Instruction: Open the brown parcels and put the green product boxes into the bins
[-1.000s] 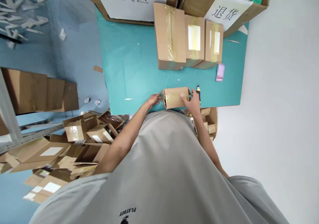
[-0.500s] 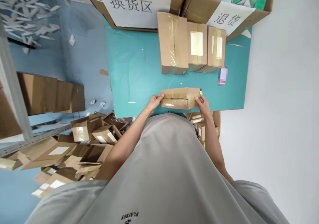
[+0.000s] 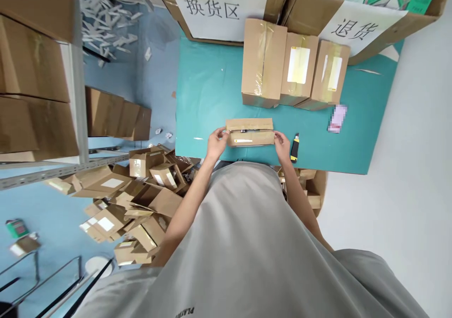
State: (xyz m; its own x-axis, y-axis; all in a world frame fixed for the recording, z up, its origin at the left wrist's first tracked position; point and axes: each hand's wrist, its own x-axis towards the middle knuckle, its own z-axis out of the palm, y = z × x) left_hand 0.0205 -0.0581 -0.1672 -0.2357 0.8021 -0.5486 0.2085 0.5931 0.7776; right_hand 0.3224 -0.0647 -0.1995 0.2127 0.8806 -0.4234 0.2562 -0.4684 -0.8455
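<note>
My left hand (image 3: 216,144) and right hand (image 3: 283,148) pinch opposite ends of an oblong brown cardboard box (image 3: 261,139), likely to steady it, near the flat teal tabletop's (image 3: 208,92) front edge. A black-and-yellow plastic cutter (image 3: 294,149) (untouched) lies within reach.

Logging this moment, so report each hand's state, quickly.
Left hand: fingers closed on the small box's left end.
Right hand: fingers at its right end; firmness of grip unclear.

The single head view looks steeply down past the shirt (image 3: 247,233); the hands (image 3: 217,143) sit mid-frame. The counter (image 3: 208,92) spans upper centre.
</note>
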